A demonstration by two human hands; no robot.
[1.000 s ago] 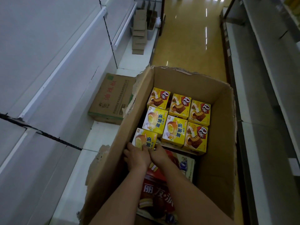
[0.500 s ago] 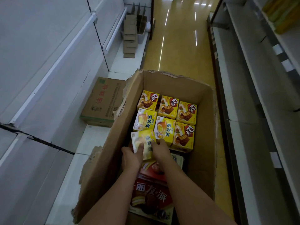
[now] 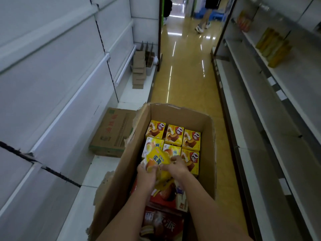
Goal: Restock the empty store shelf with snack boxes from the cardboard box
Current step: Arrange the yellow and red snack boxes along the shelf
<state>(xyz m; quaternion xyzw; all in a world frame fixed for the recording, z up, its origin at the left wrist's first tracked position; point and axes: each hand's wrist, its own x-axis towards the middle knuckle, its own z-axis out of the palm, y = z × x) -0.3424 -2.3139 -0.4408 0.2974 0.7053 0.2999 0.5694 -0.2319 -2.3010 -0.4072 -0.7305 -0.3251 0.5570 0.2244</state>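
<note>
Low in the frame's centre, the left hand (image 3: 146,174) and right hand (image 3: 176,168) both gripped a tilted yellow snack box (image 3: 157,160), fingers clamped on its lower edges, just above the cardboard box (image 3: 208,153). The white shelf (image 3: 60,108) filled the left of the frame. The box looked light, but a corner could snag the torn carton wall and twist it loose.
</note>
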